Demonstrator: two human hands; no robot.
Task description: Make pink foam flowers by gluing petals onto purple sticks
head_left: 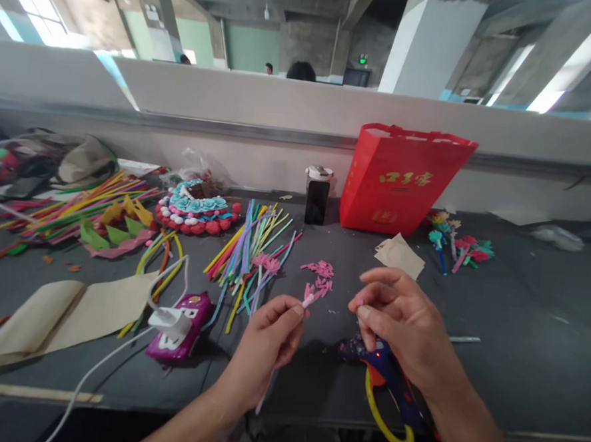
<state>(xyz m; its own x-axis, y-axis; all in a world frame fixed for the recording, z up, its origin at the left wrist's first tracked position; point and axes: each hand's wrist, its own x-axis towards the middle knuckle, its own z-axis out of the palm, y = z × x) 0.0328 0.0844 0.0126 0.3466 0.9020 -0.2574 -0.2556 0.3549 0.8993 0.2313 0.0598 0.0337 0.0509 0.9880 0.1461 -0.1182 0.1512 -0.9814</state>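
Head view, from where I stand. Left hand (275,330) has thumb and forefinger pinched on a pale stem (263,394) topped by a small pink tuft (311,294), near the middle of the surface (530,315). Right hand (402,314), a little to the right, pinches a tiny pink piece (360,302); the two are apart. Loose pink pieces (323,269) lie just beyond the left hand.

Risks, my judgement:
1. What looks like a glue gun (401,387) lies under the right hand, red light lit. If hot, a dip of the wrist could burn skin.
2. Piece is mostly hidden by the fingertips; slack grip could drop it, overly tight could crush it.
3. Stem looks thin; it may twist if pressed sideways, setting a petal crooked. Any glue is too small to tell.
4. A sleeve or forearm brush could scatter the loose pieces.
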